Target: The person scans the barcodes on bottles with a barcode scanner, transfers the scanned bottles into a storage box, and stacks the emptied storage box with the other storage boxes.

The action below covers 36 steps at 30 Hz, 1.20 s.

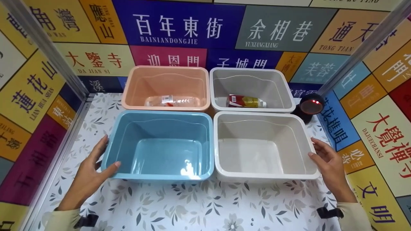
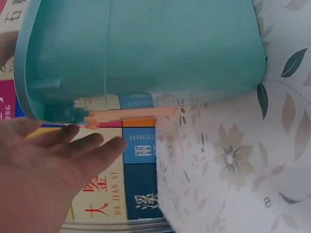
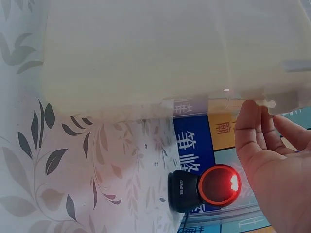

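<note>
My left hand (image 1: 86, 173) is at the left side of a blue plastic bin (image 1: 160, 176), with the thumb by the rim and the other fingers along the outside. In the left wrist view, the fingers (image 2: 99, 153) are loosely extended beneath the rim. Over on the right, my right hand (image 1: 330, 168) touches the outer side of an off-white bin (image 1: 266, 176). Its fingertips meet the rim, bent only a little, in the right wrist view. Nothing lies inside these two front bins, which stand side by side.
Behind stand a pink bin (image 1: 165, 108) with a clear plastic bottle (image 1: 186, 102) and a grey bin (image 1: 253, 109) with a red-and-yellow-labelled bottle (image 1: 245, 101). A black scanner (image 1: 310, 107) glowing red stands at the right. Sign-covered walls (image 1: 179, 25) surround the leaf-patterned table (image 1: 179, 205).
</note>
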{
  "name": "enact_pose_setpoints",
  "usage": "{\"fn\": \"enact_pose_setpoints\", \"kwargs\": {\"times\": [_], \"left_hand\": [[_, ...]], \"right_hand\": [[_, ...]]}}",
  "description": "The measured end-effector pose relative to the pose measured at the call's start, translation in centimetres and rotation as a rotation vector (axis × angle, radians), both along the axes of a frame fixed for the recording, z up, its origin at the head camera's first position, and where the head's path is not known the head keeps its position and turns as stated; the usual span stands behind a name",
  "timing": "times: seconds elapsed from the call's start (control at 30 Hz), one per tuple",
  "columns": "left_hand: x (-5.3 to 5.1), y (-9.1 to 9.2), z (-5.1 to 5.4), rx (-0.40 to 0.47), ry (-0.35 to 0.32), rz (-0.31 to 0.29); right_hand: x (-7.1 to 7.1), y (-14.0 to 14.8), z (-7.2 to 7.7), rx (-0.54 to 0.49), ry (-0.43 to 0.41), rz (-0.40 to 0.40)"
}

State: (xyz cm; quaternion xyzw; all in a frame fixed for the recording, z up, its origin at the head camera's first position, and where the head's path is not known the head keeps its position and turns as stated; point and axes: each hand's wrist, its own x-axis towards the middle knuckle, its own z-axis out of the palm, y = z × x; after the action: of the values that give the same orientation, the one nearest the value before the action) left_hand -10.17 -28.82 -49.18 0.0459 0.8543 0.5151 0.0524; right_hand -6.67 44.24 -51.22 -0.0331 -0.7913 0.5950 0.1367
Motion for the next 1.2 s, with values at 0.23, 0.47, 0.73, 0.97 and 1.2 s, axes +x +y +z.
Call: {"fn": "enact_pose_setpoints", "kwargs": {"times": [0.23,0.47,0.73,0.97,1.2], "left_hand": [[0.2,1.5,0.4,-0.122,0.271,0.103],[0.1,3.2,0.8,-0.087,0.417,0.145],[0.0,4.7,0.8,-0.094,0.521,0.12],[-0.2,6.2,0.8,-0.112,0.614,0.093],[-0.4,7.6,1.0,-0.052,0.591,0.032]], "right_hand": [[0.4,0.0,0.1,-0.018,-0.022,-0.002],[0.7,0.0,0.1,-0.079,-0.034,0.012],[0.8,0.0,0.2,-0.126,-0.016,0.033],[1.0,0.3,0.1,-0.108,-0.03,0.03],[1.1,0.1,0.1,-0.08,-0.032,-0.002]]}}
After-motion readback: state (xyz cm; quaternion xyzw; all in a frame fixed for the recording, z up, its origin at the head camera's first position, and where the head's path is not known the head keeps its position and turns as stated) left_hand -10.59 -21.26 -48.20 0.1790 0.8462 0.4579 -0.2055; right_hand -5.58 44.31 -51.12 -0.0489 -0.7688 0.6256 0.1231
